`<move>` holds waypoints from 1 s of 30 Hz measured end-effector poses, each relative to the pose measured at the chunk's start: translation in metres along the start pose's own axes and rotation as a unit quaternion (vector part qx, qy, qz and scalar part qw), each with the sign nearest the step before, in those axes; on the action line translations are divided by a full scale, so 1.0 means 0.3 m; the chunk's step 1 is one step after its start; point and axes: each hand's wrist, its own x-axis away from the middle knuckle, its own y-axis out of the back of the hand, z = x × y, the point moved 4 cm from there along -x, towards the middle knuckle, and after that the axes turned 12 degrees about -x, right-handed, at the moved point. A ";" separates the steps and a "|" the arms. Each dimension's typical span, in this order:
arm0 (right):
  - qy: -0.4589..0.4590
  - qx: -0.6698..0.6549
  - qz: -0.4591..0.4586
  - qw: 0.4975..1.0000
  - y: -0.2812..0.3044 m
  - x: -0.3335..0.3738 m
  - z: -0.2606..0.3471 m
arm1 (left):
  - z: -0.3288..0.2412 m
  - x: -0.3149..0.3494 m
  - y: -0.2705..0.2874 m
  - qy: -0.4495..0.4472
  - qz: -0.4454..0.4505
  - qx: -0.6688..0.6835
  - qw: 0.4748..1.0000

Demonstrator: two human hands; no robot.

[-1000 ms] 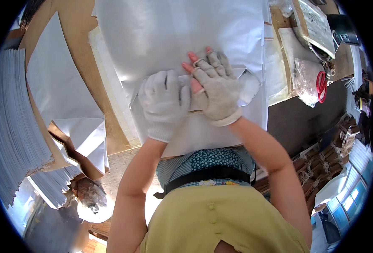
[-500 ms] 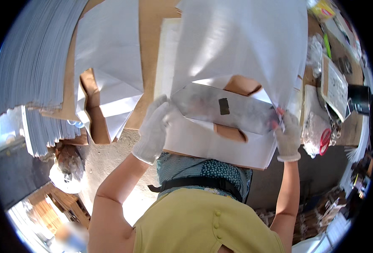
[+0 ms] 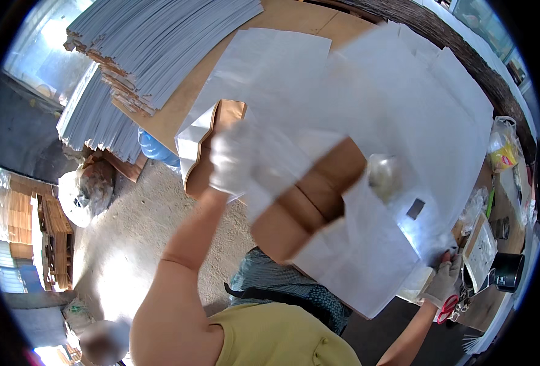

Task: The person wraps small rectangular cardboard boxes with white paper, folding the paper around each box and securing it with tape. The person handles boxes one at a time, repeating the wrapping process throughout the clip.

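Observation:
My left hand point(image 3: 230, 160), in a white glove, is smeared by motion. It lies over the edge between two white paper bags with brown insides; its fingers cannot be made out. The left bag point(image 3: 198, 143) has its folded end open. Nearer me, another bag point(image 3: 367, 262) lies at a slant, its brown inner flaps point(image 3: 306, 204) spread. My gloved right hand point(image 3: 445, 277) is at the far right, closed on the end of a shiny, see-through flat plate point(image 3: 428, 235) with a dark square patch point(image 3: 415, 208). The plate lies over white paper and is partly blurred.
Tall stacks of white paper sheets or bags point(image 3: 160, 49) stand at the far left. Red-handled scissors point(image 3: 448, 309), a black cup-like container point(image 3: 507, 271) and a clipboard-like panel point(image 3: 480, 250) sit by my right hand. A blue plastic bottle point(image 3: 156, 146) is below the table's left edge.
The plate has left the bag's folded end and moved right with my right hand. My left hand has moved away from the plate toward the left bag. The view has turned.

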 end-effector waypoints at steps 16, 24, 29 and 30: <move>0.077 0.468 0.314 0.822 -0.207 0.545 0.168 | 0.399 -0.356 0.369 -0.043 -0.059 -0.742 0.667; 0.229 0.521 0.505 0.648 -0.227 0.539 0.310 | -0.225 0.282 -0.215 -0.528 0.428 -0.147 0.719; 0.178 0.375 0.284 0.864 -0.218 0.407 0.398 | -0.152 0.262 -0.288 -0.436 0.506 -0.139 0.731; 0.144 0.322 0.205 0.913 -0.170 0.385 0.373 | -0.165 0.255 -0.305 -0.408 0.526 -0.146 0.732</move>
